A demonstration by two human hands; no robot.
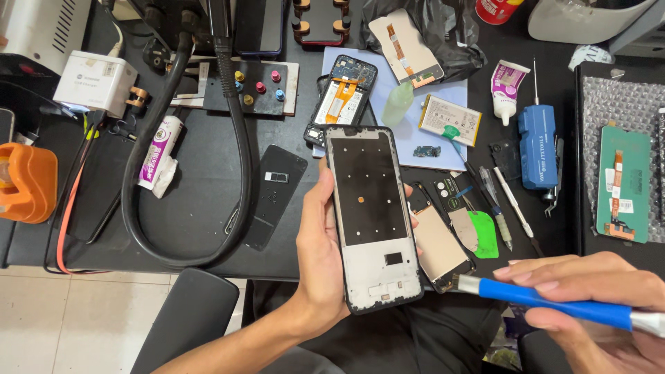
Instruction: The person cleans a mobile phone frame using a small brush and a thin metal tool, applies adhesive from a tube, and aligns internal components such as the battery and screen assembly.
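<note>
The left hand (320, 256) has its grip closed around a bare phone frame (373, 215), held upright above the tabletop (201, 201) edge. Just right of the frame, the right hand (589, 305) pinches a blue-handled tool (554, 301); its working tip is hidden behind the frame, and its far end is cut off.

Both forearms bare, no sleeves in view. Left hand (320, 260) and right hand (589, 305): no gloves, rings or watch. Nails short, unpainted. Dark trousers cover the lap below.
</note>
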